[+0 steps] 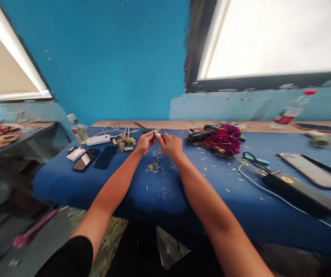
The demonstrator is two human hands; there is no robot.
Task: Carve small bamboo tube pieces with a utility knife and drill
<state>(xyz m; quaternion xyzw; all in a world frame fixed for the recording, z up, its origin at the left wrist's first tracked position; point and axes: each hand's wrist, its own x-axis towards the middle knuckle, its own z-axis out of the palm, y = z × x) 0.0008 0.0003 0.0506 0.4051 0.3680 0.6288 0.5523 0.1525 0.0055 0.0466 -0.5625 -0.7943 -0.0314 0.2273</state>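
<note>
Over the blue-covered table (159, 194), my two hands nearly meet. My left hand (145, 142) has its fingers closed around a small pale greenish piece (157, 131) whose details are blurred. On its right, my right hand (170, 144) is closed at the same spot, with something small, white and red, between thumb and fingers; I cannot make out what it is. Pale green shavings (154, 167) lie on the cloth just below the hands. Several short tan cylindrical pieces (123, 144) stand and lie to the left of my left hand.
Phones (104, 157), a white power bank (98, 139) and a bottle (78, 130) are at the left. Right of my hands are a purple fibre bundle (222, 142), a black case (301, 190) with a white cable, another phone (312, 169) and a red-capped bottle (292, 110).
</note>
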